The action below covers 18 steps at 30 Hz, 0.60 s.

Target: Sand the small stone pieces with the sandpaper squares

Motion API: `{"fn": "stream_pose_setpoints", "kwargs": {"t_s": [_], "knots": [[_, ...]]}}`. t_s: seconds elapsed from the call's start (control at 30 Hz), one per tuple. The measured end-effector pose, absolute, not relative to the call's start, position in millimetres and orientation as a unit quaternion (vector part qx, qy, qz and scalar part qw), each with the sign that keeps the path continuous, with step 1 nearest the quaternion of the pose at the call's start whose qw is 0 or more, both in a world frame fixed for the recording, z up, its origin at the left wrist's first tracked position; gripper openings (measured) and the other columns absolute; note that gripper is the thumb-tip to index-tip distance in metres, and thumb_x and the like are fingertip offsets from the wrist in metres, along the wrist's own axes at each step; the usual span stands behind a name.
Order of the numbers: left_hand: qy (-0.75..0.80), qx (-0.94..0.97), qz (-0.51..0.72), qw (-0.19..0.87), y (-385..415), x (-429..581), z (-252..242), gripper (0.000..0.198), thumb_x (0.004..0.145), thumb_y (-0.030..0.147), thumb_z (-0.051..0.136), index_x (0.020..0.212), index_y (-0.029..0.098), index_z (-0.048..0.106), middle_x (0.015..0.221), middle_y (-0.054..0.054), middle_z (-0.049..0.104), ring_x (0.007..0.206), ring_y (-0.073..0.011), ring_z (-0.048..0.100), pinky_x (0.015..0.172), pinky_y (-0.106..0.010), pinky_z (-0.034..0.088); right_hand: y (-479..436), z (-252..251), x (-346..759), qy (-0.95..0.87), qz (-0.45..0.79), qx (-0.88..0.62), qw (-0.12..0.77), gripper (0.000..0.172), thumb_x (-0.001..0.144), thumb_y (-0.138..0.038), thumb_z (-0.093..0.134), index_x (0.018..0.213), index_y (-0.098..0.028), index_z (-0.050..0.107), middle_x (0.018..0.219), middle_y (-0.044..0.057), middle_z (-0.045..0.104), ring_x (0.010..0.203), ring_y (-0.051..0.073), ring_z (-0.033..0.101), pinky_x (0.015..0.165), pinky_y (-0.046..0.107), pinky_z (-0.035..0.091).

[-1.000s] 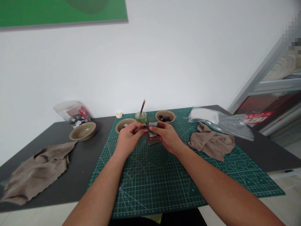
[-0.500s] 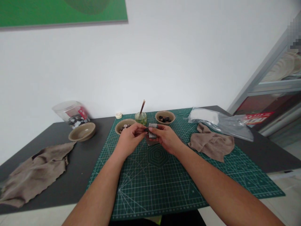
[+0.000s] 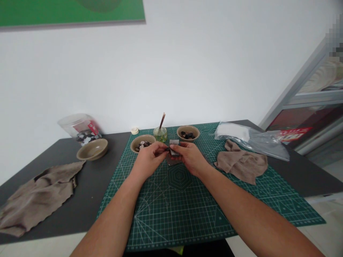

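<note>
My left hand (image 3: 150,157) pinches a small dark piece (image 3: 168,149) between thumb and fingers. Touching that piece is a grey strip (image 3: 174,147), which looks like sandpaper or cloth, folded in the grip of my right hand (image 3: 191,156). Under the hands a small dark flat block (image 3: 173,161) lies on the green cutting mat (image 3: 198,214). Behind my left hand is a bowl (image 3: 133,145) of dark and pale pieces. Another bowl (image 3: 197,135) with dark pieces stands behind my right hand. Between them a glass jar (image 3: 160,135) holds green contents and a brown stick (image 3: 162,121).
A brown cloth (image 3: 241,162) and a clear plastic bag (image 3: 265,142) lie at the right. To the left are another brown cloth (image 3: 45,196), a bowl (image 3: 92,150) and a tipped clear tub (image 3: 77,125). A small cream lid (image 3: 134,131) sits near the wall.
The grey strip has tilted slightly against the dark piece. Both hands keep their grips, and the view has shifted a little.
</note>
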State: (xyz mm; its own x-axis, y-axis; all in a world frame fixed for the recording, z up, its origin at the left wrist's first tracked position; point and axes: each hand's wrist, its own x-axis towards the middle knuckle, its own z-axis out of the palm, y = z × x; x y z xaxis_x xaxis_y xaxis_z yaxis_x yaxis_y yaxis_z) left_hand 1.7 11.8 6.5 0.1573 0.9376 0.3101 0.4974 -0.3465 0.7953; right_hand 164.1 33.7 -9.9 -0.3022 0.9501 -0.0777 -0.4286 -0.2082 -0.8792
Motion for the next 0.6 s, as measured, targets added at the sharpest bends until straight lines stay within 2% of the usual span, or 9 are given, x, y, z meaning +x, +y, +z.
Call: {"fn": "stream_pose_setpoints", "kwargs": {"t_s": [0.23,0.47,0.6], "knots": [[0.495,0.691,0.424,0.312,10.3,3.4,7.8,0.014,0.078,0.023,0.064,0.091,0.018,0.064,0.081,-0.004,0.075,0.076,-0.0190,0.072,0.073,-0.033,0.059,32.8,-9.3,165.7,-0.404,0.703,-0.330,0.483,0.029,0.057,-0.033,0.084,0.077,-0.014,0.073,0.071,0.003,0.070,0.060,0.013,0.061,0.059,0.027,0.052],[0.501,0.690,0.438,0.286,8.8,3.9,8.6,0.014,0.078,0.022,0.064,0.091,0.018,0.065,0.082,-0.004,0.075,0.076,-0.0189,0.072,0.073,-0.033,0.060,31.6,-7.1,166.8,-0.413,0.701,-0.314,0.489,0.029,0.058,-0.033,0.084,0.078,-0.016,0.074,0.075,0.003,0.071,0.065,0.014,0.062,0.062,0.027,0.052],[0.493,0.699,0.433,0.284,8.7,4.2,9.2,0.014,0.077,0.019,0.064,0.091,0.018,0.066,0.082,-0.004,0.075,0.076,-0.0181,0.072,0.072,-0.031,0.060,32.0,-6.6,167.1,-0.415,0.698,-0.319,0.489,0.028,0.059,-0.034,0.083,0.078,-0.016,0.074,0.072,0.003,0.070,0.063,0.013,0.061,0.058,0.025,0.051]]}}
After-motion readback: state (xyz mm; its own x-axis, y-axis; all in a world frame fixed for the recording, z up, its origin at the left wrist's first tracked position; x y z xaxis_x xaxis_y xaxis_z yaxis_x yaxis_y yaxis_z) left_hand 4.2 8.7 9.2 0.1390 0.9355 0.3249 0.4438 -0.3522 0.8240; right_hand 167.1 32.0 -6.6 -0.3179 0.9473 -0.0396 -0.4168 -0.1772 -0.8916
